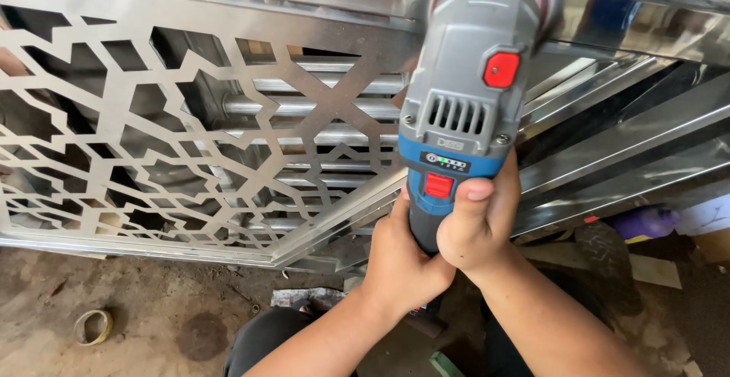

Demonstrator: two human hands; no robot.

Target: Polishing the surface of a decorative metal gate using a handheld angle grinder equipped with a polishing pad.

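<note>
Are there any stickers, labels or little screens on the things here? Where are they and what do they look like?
Small dark label strip on the blue band of the grey power tool: a narrow rectangle with pale marks and a tiny green dot.
Purple container on the floor at right, under the metal frame: rounded, with a yellow patch at its bottom.
No screens or signs in view.

Cut-out steel panel (175, 134) blocks ahead; floor (152, 308) open.
</note>
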